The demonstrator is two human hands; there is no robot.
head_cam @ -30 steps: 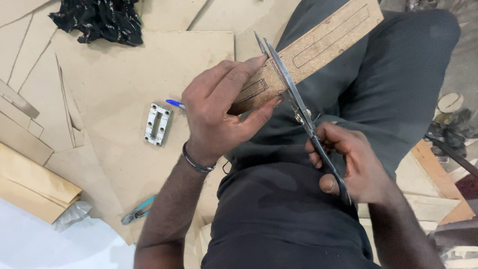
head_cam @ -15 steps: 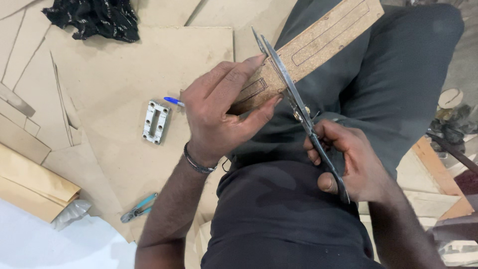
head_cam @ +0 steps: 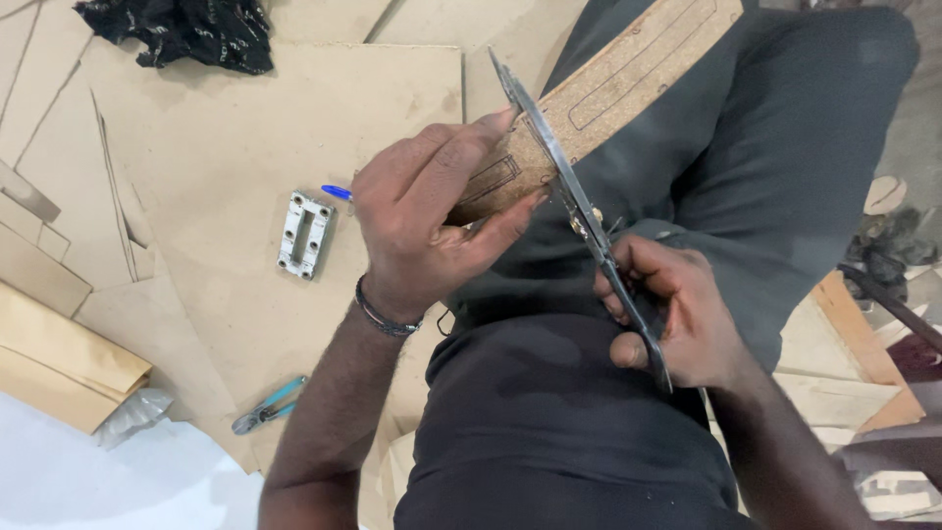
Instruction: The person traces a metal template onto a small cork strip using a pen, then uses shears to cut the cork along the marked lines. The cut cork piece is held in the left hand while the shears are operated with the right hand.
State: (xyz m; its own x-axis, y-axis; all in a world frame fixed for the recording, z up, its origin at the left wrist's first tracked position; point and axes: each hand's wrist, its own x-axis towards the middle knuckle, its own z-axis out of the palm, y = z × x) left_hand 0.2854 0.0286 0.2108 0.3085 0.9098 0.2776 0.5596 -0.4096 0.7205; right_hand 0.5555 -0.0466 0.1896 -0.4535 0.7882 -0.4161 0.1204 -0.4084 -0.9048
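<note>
A long brown board strip (head_cam: 628, 79) with drawn outlines runs from my lap up to the top right. My left hand (head_cam: 432, 221) grips its near end, thumb under and fingers on top. Dark metal scissors (head_cam: 569, 196) cross the strip, their blades nearly closed along its near edge. My right hand (head_cam: 677, 314) holds the scissor handles over my dark trousers (head_cam: 785, 147).
Flat brown board sheets (head_cam: 226, 157) cover the floor on the left. On them lie a white metal bracket (head_cam: 305, 236), a blue pen tip (head_cam: 337, 192) and small teal-handled cutters (head_cam: 267, 404). A black cloth (head_cam: 186, 29) is at the top left. Wood offcuts (head_cam: 863, 344) lie on the right.
Hardly anything differs. Both hands, the scissors and the strip keep their places; the whole view has slid very slightly.
</note>
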